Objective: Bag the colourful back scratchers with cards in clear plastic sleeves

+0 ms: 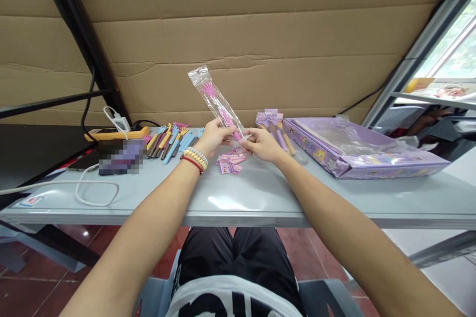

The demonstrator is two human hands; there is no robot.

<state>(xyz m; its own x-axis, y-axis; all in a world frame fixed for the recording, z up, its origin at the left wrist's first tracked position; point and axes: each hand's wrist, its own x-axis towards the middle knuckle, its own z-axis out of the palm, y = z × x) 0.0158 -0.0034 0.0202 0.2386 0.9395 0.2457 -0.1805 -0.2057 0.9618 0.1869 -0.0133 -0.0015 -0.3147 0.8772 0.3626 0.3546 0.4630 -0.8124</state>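
Above the desk, my left hand (213,137) is closed on the side of a long clear plastic bag (201,75). Inside the bag lies a pink stick with a small hand-shaped top (225,115), possibly a pen or a back scratcher. My right hand (262,144) pinches the bag's lower end between thumb and fingers. The bag tilts, its top pointing up and left. Just below my hands, several small pink-purple printed cards (229,163) are scattered on the desk. Left of my left hand is a pile of similar hand-topped sticks (173,142) in blue, yellow, pink and dark colours.
Bagged sticks with purple header cards (277,133) lie right of my right hand. A purple printed box (379,171) with clear plastic in it is farther right. At left are a blurred-out object (122,157), a white cable (97,203) and a yellow power strip (115,133). Cardboard (253,34) stands behind.
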